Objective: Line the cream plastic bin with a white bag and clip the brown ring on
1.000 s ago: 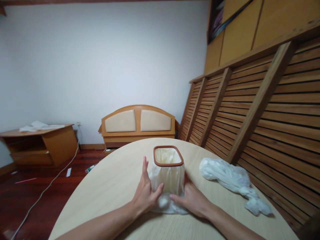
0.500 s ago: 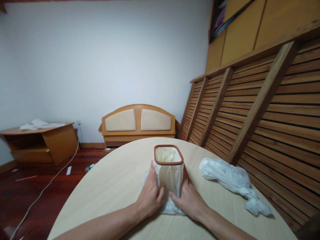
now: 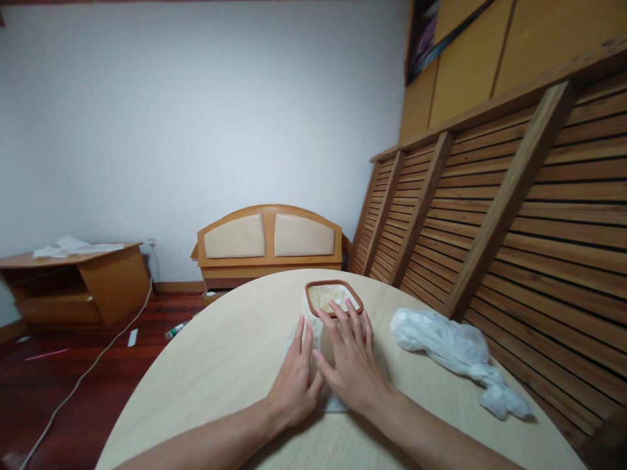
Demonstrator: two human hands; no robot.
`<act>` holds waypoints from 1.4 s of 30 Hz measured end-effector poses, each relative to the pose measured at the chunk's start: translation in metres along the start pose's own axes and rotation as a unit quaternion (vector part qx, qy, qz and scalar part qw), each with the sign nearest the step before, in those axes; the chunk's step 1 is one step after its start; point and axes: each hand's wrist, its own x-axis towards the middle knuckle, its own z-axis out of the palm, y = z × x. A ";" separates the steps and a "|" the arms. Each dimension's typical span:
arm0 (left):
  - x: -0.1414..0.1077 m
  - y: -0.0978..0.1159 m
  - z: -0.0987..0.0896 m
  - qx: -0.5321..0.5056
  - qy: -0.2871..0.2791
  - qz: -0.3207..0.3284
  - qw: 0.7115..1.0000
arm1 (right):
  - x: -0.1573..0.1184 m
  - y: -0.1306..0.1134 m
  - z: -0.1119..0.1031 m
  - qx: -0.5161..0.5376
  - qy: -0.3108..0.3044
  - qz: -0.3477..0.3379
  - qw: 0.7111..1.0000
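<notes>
A small bin with a brown rounded-square rim (image 3: 309,295) stands on the pale round table (image 3: 206,365), a whitish plastic bag (image 3: 313,331) lining it and draped down its outside. My left hand (image 3: 294,382) lies against the bin's near left side, fingers stretched upward. Across the near right side spreads my right hand (image 3: 353,359), its fingertips at the front of the rim. Both hands hide much of the bin's front. To the right on the table lies a knotted white plastic bag (image 3: 445,343).
Slatted wooden panels (image 3: 509,241) lean along the right, close to the table. Behind the table stands a headboard (image 3: 269,261). A low cabinet (image 3: 93,287) with white sheets on top is at the left, and a cable (image 3: 100,356) crosses the floor.
My right hand has moved up and left from the bin's side onto its front and rim, fingers spread. The bin has shifted slightly right. My left hand stays at its left side.
</notes>
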 end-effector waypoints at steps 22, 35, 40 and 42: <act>0.001 -0.003 0.000 0.006 -0.069 -0.060 0.996 | 0.110 0.123 0.057 -0.083 0.027 0.149 0.985; 0.006 0.022 -0.017 0.124 -0.156 -0.077 0.977 | 0.118 0.204 0.051 -0.118 0.036 0.209 0.970; 0.007 0.027 -0.021 0.143 -0.172 -0.077 0.972 | 0.108 0.236 0.038 -0.130 0.036 0.209 0.969; 0.008 0.025 -0.020 0.145 -0.169 -0.074 0.972 | 0.103 0.244 0.033 -0.133 0.034 0.202 0.970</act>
